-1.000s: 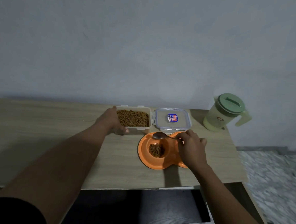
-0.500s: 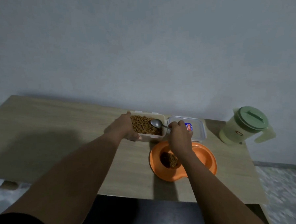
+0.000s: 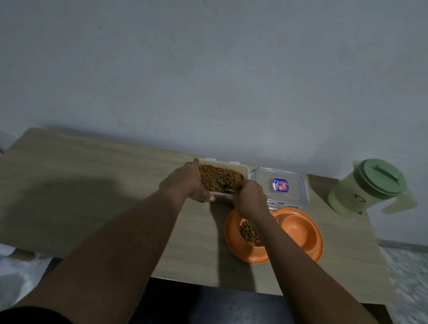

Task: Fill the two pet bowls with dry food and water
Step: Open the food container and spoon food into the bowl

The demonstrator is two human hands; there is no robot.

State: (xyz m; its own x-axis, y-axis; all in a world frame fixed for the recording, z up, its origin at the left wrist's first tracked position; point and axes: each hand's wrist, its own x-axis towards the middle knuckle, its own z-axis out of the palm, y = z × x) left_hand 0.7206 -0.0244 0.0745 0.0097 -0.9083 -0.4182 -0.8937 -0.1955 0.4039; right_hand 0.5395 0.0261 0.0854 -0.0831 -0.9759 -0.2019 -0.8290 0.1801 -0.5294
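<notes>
Two hands busy mid-frame: left hand (image 3: 193, 185) clamps food container (image 3: 243, 171), right hand (image 3: 249, 199) pinches spoon (image 3: 225, 187) buried in kibble (image 3: 216, 177). Orange double bowl (image 3: 309, 241) sits below; overloaded scoop may spill onto bench (image 3: 85, 183). Jug (image 3: 365, 188) far right.

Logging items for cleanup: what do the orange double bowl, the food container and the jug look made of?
Orange double bowl: apparently moulded plastic, smooth with a soft sheen and even colour. Food container: translucent plastic, walls let light through. Jug: likely matte pale green plastic, with a darker green lid; too blurred to be sure.
</notes>
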